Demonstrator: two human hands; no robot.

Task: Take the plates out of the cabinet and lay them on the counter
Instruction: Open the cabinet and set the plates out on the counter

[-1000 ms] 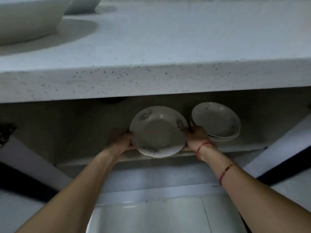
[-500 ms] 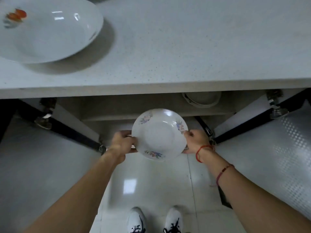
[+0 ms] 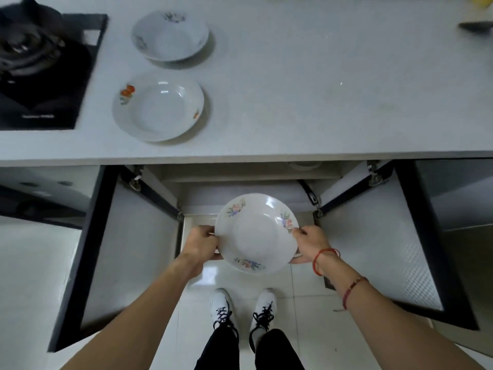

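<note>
I hold a white deep plate with pink and blue flowers [image 3: 254, 233] in front of the open cabinet [image 3: 240, 180], below the counter edge. My left hand [image 3: 201, 243] grips its left rim and my right hand [image 3: 309, 243] grips its right rim. Two plates lie on the counter [image 3: 306, 89]: one with an orange flower [image 3: 158, 106] near the front edge, one with grey markings [image 3: 170, 35] behind it. A sliver of another plate [image 3: 304, 165] shows inside the cabinet under the counter.
A black gas hob with a dark pot [image 3: 40, 62] fills the counter's left end. Both cabinet doors, the left door [image 3: 120, 249] and the right door [image 3: 386, 236], stand wide open beside my arms. My white shoes [image 3: 242, 311] stand on the tiled floor. A dark object [image 3: 474, 25] lies at the counter's far right.
I have risen from a crouch to standing. The flowered plate has come out of the cabinet shelf, held in both hands. The counter top with its two plates has come into view.
</note>
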